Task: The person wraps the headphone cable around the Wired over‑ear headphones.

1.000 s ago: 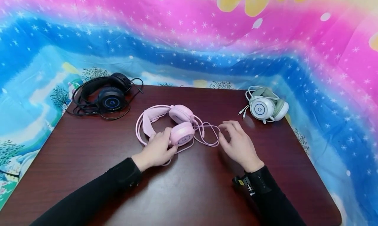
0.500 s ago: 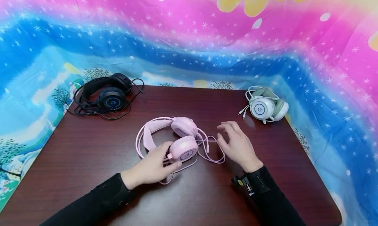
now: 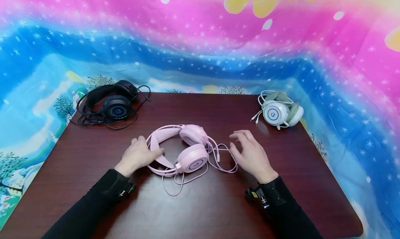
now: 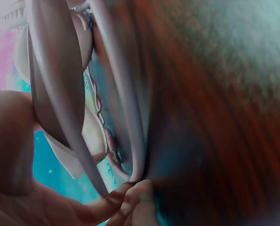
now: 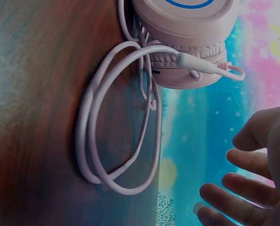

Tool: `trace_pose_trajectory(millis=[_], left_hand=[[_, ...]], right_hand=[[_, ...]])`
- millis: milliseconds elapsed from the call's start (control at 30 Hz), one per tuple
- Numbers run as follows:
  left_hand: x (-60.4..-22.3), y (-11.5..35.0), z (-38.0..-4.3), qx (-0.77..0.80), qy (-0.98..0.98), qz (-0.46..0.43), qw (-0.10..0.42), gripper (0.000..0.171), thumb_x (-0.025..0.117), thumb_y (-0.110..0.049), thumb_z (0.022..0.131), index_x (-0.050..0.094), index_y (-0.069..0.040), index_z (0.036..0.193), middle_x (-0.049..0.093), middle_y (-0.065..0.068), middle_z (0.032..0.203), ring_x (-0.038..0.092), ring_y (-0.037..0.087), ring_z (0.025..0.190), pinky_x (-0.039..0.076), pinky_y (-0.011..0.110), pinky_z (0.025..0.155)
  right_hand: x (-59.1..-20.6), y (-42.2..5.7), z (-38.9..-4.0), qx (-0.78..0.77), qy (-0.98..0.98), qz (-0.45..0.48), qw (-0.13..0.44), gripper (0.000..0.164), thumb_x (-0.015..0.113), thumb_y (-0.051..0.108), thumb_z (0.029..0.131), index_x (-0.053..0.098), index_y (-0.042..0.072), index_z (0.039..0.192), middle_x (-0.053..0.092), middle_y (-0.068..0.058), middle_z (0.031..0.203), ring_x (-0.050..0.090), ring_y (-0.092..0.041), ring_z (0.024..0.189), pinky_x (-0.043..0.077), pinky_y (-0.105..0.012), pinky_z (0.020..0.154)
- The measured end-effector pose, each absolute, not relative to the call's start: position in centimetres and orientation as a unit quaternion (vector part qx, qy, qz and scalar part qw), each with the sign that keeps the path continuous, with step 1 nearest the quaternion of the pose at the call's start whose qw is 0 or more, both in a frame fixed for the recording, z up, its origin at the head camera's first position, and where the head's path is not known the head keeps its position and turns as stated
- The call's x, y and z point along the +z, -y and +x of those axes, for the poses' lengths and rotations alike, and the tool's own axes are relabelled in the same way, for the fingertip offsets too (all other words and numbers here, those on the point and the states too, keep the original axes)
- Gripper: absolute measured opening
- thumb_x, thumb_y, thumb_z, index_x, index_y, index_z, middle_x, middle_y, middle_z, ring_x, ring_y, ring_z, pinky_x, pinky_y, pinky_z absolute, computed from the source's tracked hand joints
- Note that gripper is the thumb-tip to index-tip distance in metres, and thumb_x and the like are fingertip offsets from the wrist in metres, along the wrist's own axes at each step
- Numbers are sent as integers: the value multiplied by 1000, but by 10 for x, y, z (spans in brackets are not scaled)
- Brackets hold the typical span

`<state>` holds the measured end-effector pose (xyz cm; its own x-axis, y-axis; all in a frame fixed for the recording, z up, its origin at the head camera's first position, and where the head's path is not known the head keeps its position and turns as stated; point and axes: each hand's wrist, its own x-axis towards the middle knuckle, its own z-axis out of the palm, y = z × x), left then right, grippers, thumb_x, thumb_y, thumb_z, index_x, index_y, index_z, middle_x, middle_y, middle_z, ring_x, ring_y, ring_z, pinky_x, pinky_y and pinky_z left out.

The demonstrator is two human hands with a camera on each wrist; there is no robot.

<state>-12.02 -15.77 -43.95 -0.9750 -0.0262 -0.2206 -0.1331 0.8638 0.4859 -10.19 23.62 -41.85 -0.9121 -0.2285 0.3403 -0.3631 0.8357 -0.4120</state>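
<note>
A pair of pink headphones (image 3: 192,158) lies mid-table, earcups toward the right. My left hand (image 3: 137,155) is at the headband end and grips it, thumb over the padded strap and fingers on the outer side. In the left wrist view the thumb lies against the strap (image 4: 60,70), and the fingertips (image 4: 139,188) meet the thin outer bands below. Right of the earcups my right hand (image 3: 251,156) hovers beside the looped pink cable (image 3: 229,170), fingers loosely bent and holding nothing. The right wrist view shows those fingers (image 5: 234,200) apart from the cable coil (image 5: 90,141).
Black headphones (image 3: 117,107) with a tangled cord rest at the back left corner of the dark wood table (image 3: 200,211). White headphones (image 3: 275,114) with green-grey pads and a bundled cord sit at the back right. A colourful printed cloth (image 3: 200,41) hangs behind the table.
The pink headphones have slid toward the person. My left hand has moved from the near earcup leftward to the headband. The right hand stays almost where it was.
</note>
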Motion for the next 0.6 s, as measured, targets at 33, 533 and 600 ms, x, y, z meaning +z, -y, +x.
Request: trace_pose_trajectory(millis=[33, 533, 600], left_hand=[[-440, 158, -121, 267, -956, -47, 109, 92, 75, -59, 90, 50, 19, 134, 54, 41, 126, 63, 54, 116, 53, 64, 101], [-461, 153, -121, 457, -886, -69, 44, 55, 69, -38, 100, 55, 7, 128, 65, 20, 112, 59, 30, 100, 47, 34, 80], [-448, 147, -115, 496, -863, -78, 48, 52, 70, -33, 101, 54, 8, 128, 62, 20, 112, 58, 29, 100, 47, 30, 79]], right_hand=[[-419, -236, -101, 240, 948, 156, 138, 27, 71, 18, 103, 74, 10, 128, 67, -11, 137, 76, -30, 109, 64, -48, 88], [-424, -223, -100, 218, 945, 238, 55, 6, 74, 30, 106, 77, 25, 105, 69, 12, 89, 56, -7, 74, 47, -28, 70], [-424, -223, -100, 222, 945, 235, 53, 6, 73, 28, 106, 74, 24, 102, 65, 13, 83, 53, -6, 70, 45, -27, 67]])
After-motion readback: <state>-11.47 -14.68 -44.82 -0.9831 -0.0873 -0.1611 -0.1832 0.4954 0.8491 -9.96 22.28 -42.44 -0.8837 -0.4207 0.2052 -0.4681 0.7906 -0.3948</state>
